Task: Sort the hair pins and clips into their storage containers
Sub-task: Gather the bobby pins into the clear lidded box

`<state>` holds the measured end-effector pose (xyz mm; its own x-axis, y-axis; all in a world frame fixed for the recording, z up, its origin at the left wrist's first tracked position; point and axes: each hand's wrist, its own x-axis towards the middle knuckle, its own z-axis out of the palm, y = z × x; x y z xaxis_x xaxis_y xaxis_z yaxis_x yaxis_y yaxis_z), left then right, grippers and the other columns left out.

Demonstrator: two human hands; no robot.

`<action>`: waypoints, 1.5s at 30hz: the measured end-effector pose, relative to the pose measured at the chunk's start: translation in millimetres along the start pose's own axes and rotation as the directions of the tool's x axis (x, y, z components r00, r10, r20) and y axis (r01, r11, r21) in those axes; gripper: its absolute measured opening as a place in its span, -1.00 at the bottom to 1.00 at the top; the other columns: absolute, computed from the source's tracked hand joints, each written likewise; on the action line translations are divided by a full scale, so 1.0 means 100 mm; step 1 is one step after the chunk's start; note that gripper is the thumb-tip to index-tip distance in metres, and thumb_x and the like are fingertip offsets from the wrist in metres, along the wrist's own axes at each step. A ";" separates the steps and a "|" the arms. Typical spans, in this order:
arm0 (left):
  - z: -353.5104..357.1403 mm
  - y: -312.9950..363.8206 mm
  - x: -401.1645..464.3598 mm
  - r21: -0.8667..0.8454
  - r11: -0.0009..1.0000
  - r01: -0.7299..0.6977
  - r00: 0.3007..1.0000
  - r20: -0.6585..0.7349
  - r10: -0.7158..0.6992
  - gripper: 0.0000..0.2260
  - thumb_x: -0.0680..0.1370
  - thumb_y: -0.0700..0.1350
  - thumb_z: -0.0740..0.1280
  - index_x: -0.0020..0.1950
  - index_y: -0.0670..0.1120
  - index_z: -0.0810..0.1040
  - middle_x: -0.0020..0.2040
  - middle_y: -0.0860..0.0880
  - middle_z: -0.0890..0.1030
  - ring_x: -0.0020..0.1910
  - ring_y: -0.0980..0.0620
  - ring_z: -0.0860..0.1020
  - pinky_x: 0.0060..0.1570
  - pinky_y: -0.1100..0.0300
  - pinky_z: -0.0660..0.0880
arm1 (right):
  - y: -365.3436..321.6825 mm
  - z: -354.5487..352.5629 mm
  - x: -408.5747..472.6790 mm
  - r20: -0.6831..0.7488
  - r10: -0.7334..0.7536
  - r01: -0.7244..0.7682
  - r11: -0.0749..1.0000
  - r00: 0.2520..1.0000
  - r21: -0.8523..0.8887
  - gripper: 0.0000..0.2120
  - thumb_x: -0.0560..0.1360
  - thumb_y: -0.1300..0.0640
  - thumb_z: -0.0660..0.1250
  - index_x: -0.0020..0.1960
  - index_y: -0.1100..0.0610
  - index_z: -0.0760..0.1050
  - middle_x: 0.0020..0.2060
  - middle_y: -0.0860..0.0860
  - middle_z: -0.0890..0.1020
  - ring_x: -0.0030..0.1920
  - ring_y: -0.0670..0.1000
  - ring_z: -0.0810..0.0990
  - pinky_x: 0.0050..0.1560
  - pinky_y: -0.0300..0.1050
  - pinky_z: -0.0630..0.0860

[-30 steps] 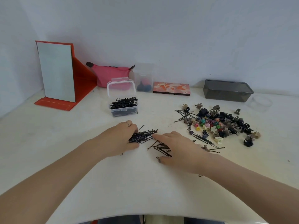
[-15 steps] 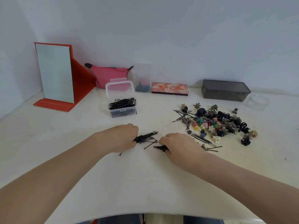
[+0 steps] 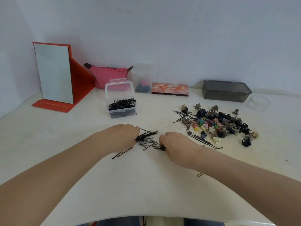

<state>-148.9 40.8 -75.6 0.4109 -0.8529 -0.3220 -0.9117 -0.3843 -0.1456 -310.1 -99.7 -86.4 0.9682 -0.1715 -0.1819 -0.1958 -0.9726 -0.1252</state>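
My left hand (image 3: pixel 123 137) grips a bundle of black hair pins (image 3: pixel 146 135) whose tips fan out to the right on the white table (image 3: pixel 146 185). My right hand (image 3: pixel 176 146) pinches a smaller bunch of pins (image 3: pixel 161 147) at its fingertips. Loose pins (image 3: pixel 147 144) lie between the two hands, and a few more (image 3: pixel 121 153) sit under my left wrist. Behind the hands, an open clear box (image 3: pixel 121 106) is heaped with black pins. A mixed pile of small claw clips (image 3: pixel 218 125) and stray pins lies to the right.
A dark grey lidded box (image 3: pixel 225 90) and a clear round dish (image 3: pixel 259 102) stand at the back right. A red-framed mirror (image 3: pixel 53 74), pink pouch (image 3: pixel 105 75), clear tub (image 3: pixel 143 79) and patterned flat case (image 3: pixel 170 89) line the wall. One pin (image 3: pixel 199 175) lies below my right forearm.
Both hands have curled from lying flat over the pins to holding bunches of them. The right hand has gathered its pins into a tight cluster at its fingertips.
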 end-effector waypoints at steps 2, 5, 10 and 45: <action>0.02 -0.03 0.00 -0.050 0.999 0.005 1.000 -0.003 -0.005 -0.82 0.65 -0.06 0.12 0.11 -0.15 0.40 0.02 -0.11 0.49 0.01 -0.14 0.51 0.00 0.02 0.45 | 0.02 -0.01 0.03 0.018 0.004 -0.005 0.999 1.000 0.034 -0.76 0.55 0.31 0.14 0.18 0.20 0.43 0.08 0.12 0.49 0.09 0.16 0.48 -0.07 -0.08 0.37; 0.03 -0.07 0.00 -0.097 0.995 -0.001 1.000 -0.022 -0.001 -0.83 0.64 -0.06 0.12 0.11 -0.11 0.42 0.04 -0.08 0.50 0.03 -0.13 0.50 0.01 0.02 0.46 | 0.06 -0.13 0.08 0.040 0.019 -0.023 0.992 0.999 0.122 -0.75 0.56 0.27 0.15 0.18 0.12 0.50 0.11 0.08 0.52 0.10 0.11 0.51 0.01 -0.09 0.47; -0.01 -0.27 -0.03 -0.203 0.979 -0.003 0.998 -0.066 -0.011 -0.89 0.64 -0.06 0.16 0.07 -0.04 0.45 0.00 -0.01 0.52 0.00 -0.04 0.49 0.03 0.01 0.46 | 0.18 -0.53 0.34 0.016 0.037 -0.039 0.977 0.999 0.208 -0.80 0.55 0.21 0.27 0.10 0.03 0.60 -0.04 -0.06 0.61 -0.14 -0.11 0.56 -0.12 -0.31 0.52; -0.29 -1.18 0.76 -0.333 0.940 -0.077 0.890 -0.448 -0.086 -0.84 0.57 -0.09 0.29 0.11 -0.05 0.59 -0.10 0.07 0.46 -0.07 0.01 0.50 -0.06 0.07 0.48 | -0.01 -0.64 1.76 -0.247 0.271 -0.017 0.704 0.930 0.710 -0.70 0.65 0.07 0.06 -0.17 0.08 0.47 -0.28 -0.05 0.50 -0.20 -0.01 0.44 -0.15 -0.11 0.35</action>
<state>-10.6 11.1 -55.8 0.4434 -0.8844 0.1456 -0.8888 -0.4128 0.1992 -130.0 -139.1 -55.7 0.8862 -0.4618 0.0373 -0.2646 -0.5705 -0.7775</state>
